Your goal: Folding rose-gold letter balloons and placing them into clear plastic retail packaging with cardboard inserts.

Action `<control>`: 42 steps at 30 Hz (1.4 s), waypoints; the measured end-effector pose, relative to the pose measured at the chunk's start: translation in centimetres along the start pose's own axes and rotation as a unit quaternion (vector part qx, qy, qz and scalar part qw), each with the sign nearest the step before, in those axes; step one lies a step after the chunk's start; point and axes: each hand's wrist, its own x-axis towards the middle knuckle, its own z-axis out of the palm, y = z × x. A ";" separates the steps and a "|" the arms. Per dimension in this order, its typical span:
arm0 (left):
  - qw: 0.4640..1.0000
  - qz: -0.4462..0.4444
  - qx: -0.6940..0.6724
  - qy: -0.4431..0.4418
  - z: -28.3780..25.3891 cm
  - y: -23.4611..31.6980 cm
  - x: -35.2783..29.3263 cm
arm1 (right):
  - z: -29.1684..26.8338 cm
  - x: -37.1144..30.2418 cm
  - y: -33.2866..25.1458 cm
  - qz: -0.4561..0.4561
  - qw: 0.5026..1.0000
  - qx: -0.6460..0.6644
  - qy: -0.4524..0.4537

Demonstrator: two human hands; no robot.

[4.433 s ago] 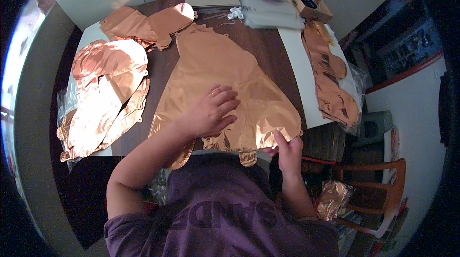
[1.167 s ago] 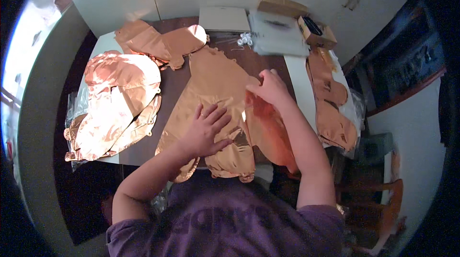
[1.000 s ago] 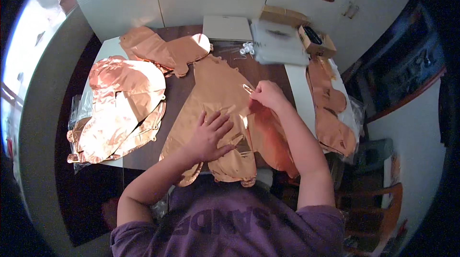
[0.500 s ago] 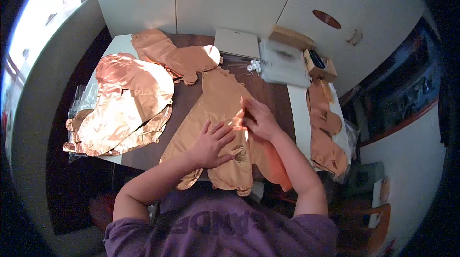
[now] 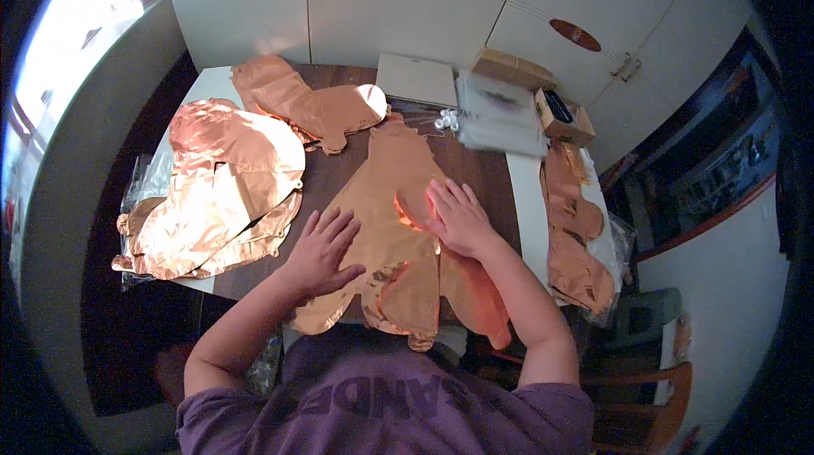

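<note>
A flat, copper-coloured foil balloon [image 5: 386,175], uninflated, lies across the brown table in front of me. Its lower end spreads into rounded lobes that reach the near edge. My left hand [image 5: 324,253] rests on its left side, fingers spread. My right hand [image 5: 460,216] lies on its right side with the fingers stretched out, close to a raised fold in the foil. Neither hand grips anything. The underside of the balloon is hidden.
Shiny foil balloons [image 5: 237,158] are stacked at left, and another foil balloon [image 5: 309,107] lies behind them. At the back are a pale flat box [image 5: 415,79], small white spools [image 5: 447,120], clear plastic bags [image 5: 500,116] and a cardboard box [image 5: 566,120]. Foil balloons [image 5: 572,226] lie at right.
My left hand has slid left and my right hand slightly down and right. The balloon's upper part now lies narrower, and its right-hand lobes have spread.
</note>
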 end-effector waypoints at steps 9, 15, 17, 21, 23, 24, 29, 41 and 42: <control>0.999 -0.021 -0.034 0.036 -1.0 0.6 0.1 | 1.1 0.0 0.6 -0.017 0.998 0.008 0.057; 0.984 0.138 -0.095 0.064 -1.5 4.9 6.7 | 0.4 0.5 0.3 -0.015 1.000 -0.006 0.019; 0.980 0.187 -0.019 0.061 -0.1 5.1 7.9 | 0.5 0.7 0.3 -0.019 1.000 -0.001 0.019; 0.990 0.134 0.029 -0.038 2.8 2.5 6.8 | 1.8 0.0 1.1 -0.021 0.998 -0.003 0.066; 0.988 0.152 0.020 -0.024 3.5 2.2 6.6 | 1.7 -0.6 1.9 -0.003 0.993 0.066 0.100; 0.987 0.162 0.012 -0.005 3.6 2.1 6.7 | 1.7 -0.8 2.3 0.005 0.982 0.135 0.135; 0.990 0.137 0.023 -0.010 3.6 1.8 6.2 | -6.4 -7.7 -1.1 0.313 0.947 0.076 -0.009; 0.991 0.131 0.022 -0.023 4.0 2.3 6.8 | -4.4 -8.3 -6.8 -0.034 0.905 0.423 0.022; 0.992 0.121 0.038 -0.016 4.5 1.6 6.7 | -5.2 -7.1 -8.9 -0.135 0.883 0.450 -0.004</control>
